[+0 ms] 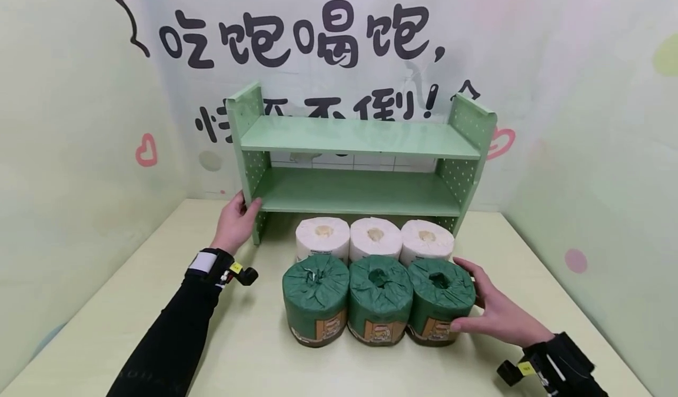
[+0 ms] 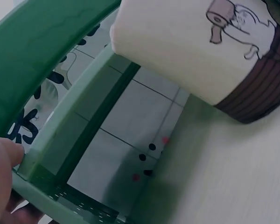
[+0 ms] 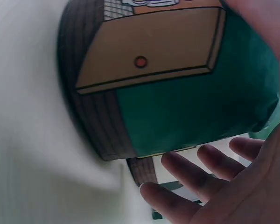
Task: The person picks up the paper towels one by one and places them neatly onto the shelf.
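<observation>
A light green shelf rack (image 1: 360, 191) with two boards and dotted side panels stands on the table. My left hand (image 1: 235, 223) grips its left side panel low down, with the thumb in front and the other fingers partly hidden behind. Three green-wrapped toilet rolls stand upright in a front row: left (image 1: 316, 300), middle (image 1: 380, 300), right (image 1: 441, 294). My right hand (image 1: 498, 309) holds the right-hand one from its side, thumb at the front and fingers behind. In the right wrist view those curled fingers (image 3: 191, 182) lie along the green roll (image 3: 186, 112).
Three white-wrapped toilet rolls (image 1: 375, 238) stand in a row behind the green ones, just in front of the rack. The pale table (image 1: 254, 338) is bounded by side walls and a back wall (image 1: 477, 44) with black lettering.
</observation>
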`<state>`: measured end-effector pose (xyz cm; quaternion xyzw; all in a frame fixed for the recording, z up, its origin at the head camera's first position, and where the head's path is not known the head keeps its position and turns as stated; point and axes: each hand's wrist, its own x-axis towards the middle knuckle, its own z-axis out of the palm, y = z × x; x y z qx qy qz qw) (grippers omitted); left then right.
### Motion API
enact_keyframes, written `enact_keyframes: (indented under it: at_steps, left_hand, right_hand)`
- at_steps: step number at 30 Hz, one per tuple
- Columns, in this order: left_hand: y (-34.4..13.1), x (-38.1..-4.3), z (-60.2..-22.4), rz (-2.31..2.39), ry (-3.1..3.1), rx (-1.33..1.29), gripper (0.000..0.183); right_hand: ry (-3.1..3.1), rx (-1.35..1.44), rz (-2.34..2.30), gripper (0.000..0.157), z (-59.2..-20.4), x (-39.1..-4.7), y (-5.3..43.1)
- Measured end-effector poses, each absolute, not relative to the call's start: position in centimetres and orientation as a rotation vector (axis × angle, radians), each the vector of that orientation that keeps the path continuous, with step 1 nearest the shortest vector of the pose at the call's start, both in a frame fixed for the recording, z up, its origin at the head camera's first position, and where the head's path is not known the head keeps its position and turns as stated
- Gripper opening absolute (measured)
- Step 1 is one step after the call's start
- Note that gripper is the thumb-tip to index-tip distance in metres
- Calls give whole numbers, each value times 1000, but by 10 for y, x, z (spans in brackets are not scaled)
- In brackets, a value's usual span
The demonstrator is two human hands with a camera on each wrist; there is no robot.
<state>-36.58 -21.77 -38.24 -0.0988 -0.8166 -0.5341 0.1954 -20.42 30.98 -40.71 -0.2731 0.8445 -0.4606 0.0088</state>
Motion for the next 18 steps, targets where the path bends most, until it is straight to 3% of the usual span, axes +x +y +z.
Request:
enact_keyframes:
  at_steps: [7, 18]
  left_hand:
    - [-223, -367, -388, -1411, -2308, -265, 47]
    - [-224, -366, -393, -1414, -2345, -266, 55]
  right_hand:
    - [2574, -787, -1472, 99, -414, -206, 307]
    - [2561, -795, -1467, 104, -416, -204, 306]
